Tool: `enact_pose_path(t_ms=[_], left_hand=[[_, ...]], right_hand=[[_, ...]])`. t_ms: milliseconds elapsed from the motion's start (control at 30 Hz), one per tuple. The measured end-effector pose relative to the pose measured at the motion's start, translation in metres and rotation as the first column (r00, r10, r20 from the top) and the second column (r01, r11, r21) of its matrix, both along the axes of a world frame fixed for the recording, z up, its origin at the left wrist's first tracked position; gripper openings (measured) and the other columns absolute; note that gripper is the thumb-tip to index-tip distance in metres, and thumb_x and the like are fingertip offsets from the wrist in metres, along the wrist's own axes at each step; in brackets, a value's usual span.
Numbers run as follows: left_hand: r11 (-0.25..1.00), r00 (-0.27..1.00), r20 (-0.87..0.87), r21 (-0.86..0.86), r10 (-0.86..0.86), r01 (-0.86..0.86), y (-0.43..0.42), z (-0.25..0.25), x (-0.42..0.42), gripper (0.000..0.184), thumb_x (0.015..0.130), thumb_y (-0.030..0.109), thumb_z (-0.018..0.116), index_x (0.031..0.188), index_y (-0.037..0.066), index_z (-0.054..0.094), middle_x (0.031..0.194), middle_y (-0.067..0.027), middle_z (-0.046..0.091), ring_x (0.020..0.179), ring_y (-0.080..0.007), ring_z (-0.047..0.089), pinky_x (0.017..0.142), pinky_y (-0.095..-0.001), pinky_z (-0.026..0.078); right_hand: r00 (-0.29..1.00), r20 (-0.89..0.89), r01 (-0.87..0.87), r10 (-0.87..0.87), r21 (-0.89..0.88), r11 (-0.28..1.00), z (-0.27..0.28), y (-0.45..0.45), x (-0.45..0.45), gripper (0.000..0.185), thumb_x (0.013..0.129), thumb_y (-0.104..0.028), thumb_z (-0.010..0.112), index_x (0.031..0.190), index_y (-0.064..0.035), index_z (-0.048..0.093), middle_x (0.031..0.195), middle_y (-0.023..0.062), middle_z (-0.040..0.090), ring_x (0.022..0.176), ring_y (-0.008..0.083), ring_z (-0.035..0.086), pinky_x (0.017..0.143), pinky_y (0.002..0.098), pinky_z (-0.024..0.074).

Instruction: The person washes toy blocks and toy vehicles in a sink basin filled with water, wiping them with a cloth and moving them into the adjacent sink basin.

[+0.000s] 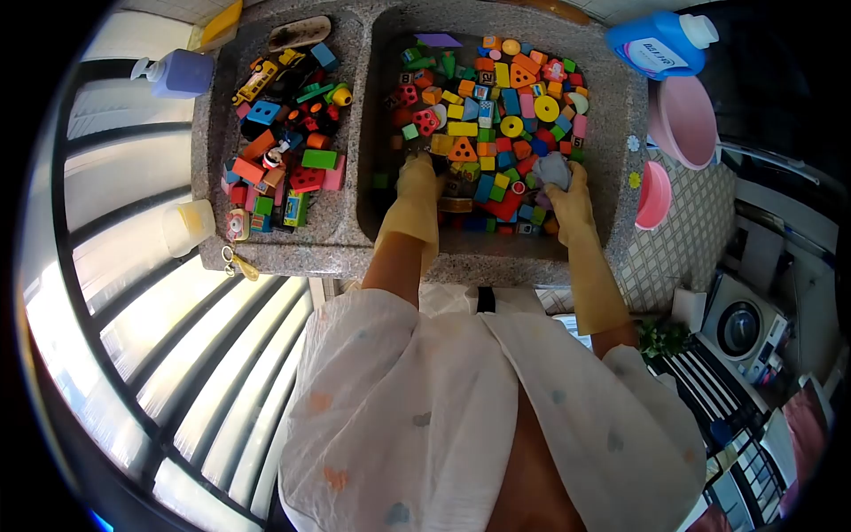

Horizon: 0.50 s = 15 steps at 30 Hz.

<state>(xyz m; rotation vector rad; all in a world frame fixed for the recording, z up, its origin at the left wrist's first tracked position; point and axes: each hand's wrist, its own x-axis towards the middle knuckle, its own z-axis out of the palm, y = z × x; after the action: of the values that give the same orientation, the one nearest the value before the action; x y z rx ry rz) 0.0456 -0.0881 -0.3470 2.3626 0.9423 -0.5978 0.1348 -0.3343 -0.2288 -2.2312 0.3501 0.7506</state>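
The right hand (569,195), in a long yellow rubber glove, grips a bunched grey cloth (551,168) over the right side of the large basin (612,204) of the speckled stone sink; its fingers are partly covered by the cloth. The left hand (418,177), gloved alike, reaches into the same basin near its left wall, but its fingertips merge with dark shapes, so I cannot tell whether they are spread, closed together or holding something. Colourful toy blocks (511,102) crowd the basin floor, some hidden behind the hands, and those at the shadowed lower left are hard to make out. In the smaller left compartment (324,208), heaped toys overlap a black item too jumbled to identify, beside a yellow toy bus (254,82). At right, the blue detergent bottle (660,46) has lettering too small to read, and a pink tub (684,124) is partly hidden by the sink's edge.
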Motion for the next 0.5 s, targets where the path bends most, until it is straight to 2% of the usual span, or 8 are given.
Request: enact_pose_path(t_ms=[100, 167, 233, 267, 333, 367, 433, 500], left_hand=[[0.93, 0.964, 0.199, -0.355, 0.177, -0.097, -0.013, 0.003, -0.009, 0.047, 0.092, 0.026, 0.075, 0.131, 0.001, 0.062, 0.12, -0.021, 0.07, 0.12, -0.0377, 0.064, 0.099, -0.045, 0.052], [0.594, 0.88, 0.071, -0.763, 0.469, -0.255, -0.012, 0.012, -0.002, 0.055, 0.091, 0.024, 0.077, 0.138, 0.002, 0.059, 0.126, -0.021, 0.069, 0.119, -0.0352, 0.065, 0.101, -0.0438, 0.051], [0.561, 0.902, -0.089, -0.756, 0.422, -0.337, -0.005, 0.012, 0.0, 0.055, 0.093, 0.026, 0.077, 0.141, 0.007, 0.059, 0.118, -0.0143, 0.071, 0.109, -0.0252, 0.067, 0.092, -0.0363, 0.055], [0.921, 0.904, 0.407, -0.388, 0.132, 0.04, -0.007, 0.003, -0.008, 0.052, 0.096, 0.026, 0.074, 0.142, 0.009, 0.058, 0.114, -0.0114, 0.07, 0.103, -0.0213, 0.065, 0.084, -0.0332, 0.056], [0.939, 0.684, 0.644, 0.203, -0.342, 0.278, -0.009, 0.027, -0.003, 0.049, 0.099, 0.025, 0.07, 0.144, 0.011, 0.057, 0.109, -0.0085, 0.068, 0.097, -0.0174, 0.064, 0.077, -0.0301, 0.056], [0.923, 0.82, 0.516, -0.383, 0.249, -0.039, -0.01, 0.047, 0.009, 0.047, 0.102, 0.025, 0.064, 0.146, 0.012, 0.055, 0.114, -0.0095, 0.067, 0.097, -0.0187, 0.064, 0.076, -0.0316, 0.057], [-0.129, 0.456, -0.474, -0.786, 0.753, -0.605, -0.018, 0.101, 0.033, 0.043, 0.109, 0.024, 0.052, 0.151, 0.015, 0.051, 0.123, -0.0115, 0.064, 0.097, -0.0215, 0.065, 0.075, -0.0346, 0.06], [0.107, 0.573, -0.297, -0.818, 0.764, -0.566, -0.031, 0.102, 0.029, 0.039, 0.11, 0.027, 0.052, 0.146, 0.015, 0.054, 0.121, -0.0099, 0.067, 0.097, -0.0221, 0.066, 0.075, -0.0361, 0.06]], right_hand=[[0.979, 0.169, -0.129, 0.11, 0.106, 0.986, -0.004, -0.008, -0.008, 0.066, 0.094, -0.003, 0.064, 0.155, -0.0127, 0.04, 0.152, 0.0167, 0.049, 0.136, 0.031, 0.051, 0.111, 0.0404, 0.0431], [0.991, 0.104, -0.11, 0.089, 0.224, 0.968, 0.0, -0.008, -0.004, 0.061, 0.094, -0.004, 0.065, 0.151, -0.0077, 0.045, 0.148, 0.0165, 0.052, 0.133, 0.0289, 0.053, 0.111, 0.0393, 0.0422], [0.992, -0.126, 0.081, -0.031, 0.417, 0.905, 0.015, 0.005, -0.005, 0.058, 0.094, -0.011, 0.07, 0.147, -0.0017, 0.049, 0.144, 0.0162, 0.055, 0.129, 0.0269, 0.054, 0.107, 0.0376, 0.0439], [0.991, -0.126, 0.084, -0.034, 0.418, 0.905, 0.017, 0.009, -0.005, 0.058, 0.094, -0.011, 0.07, 0.147, -0.0017, 0.049, 0.144, 0.0162, 0.055, 0.129, 0.0269, 0.054, 0.107, 0.0376, 0.0439], [0.999, -0.002, -0.029, 0.034, 0.471, 0.882, 0.019, 0.017, -0.004, 0.061, 0.093, -0.025, 0.076, 0.143, 0.0001, 0.053, 0.13, 0.0118, 0.064, 0.115, 0.0219, 0.062, 0.099, 0.0353, 0.0482], [0.999, -0.002, -0.032, 0.037, 0.474, 0.88, 0.022, 0.022, -0.005, 0.061, 0.093, -0.025, 0.076, 0.143, 0.0001, 0.053, 0.13, 0.0118, 0.064, 0.115, 0.0219, 0.062, 0.099, 0.0353, 0.0482], [0.995, 0.025, -0.098, 0.098, 0.489, 0.867, 0.029, 0.034, -0.005, 0.063, 0.091, -0.037, 0.078, 0.135, 0.0014, 0.056, 0.129, 0.0116, 0.065, 0.112, 0.0211, 0.062, 0.097, 0.0358, 0.0497], [0.935, 0.266, -0.323, 0.233, 0.369, 0.872, 0.031, 0.057, -0.007, 0.058, 0.092, -0.036, 0.077, 0.131, 0.0, 0.056, 0.127, 0.0117, 0.065, 0.11, 0.0201, 0.062, 0.095, 0.035, 0.0504]])
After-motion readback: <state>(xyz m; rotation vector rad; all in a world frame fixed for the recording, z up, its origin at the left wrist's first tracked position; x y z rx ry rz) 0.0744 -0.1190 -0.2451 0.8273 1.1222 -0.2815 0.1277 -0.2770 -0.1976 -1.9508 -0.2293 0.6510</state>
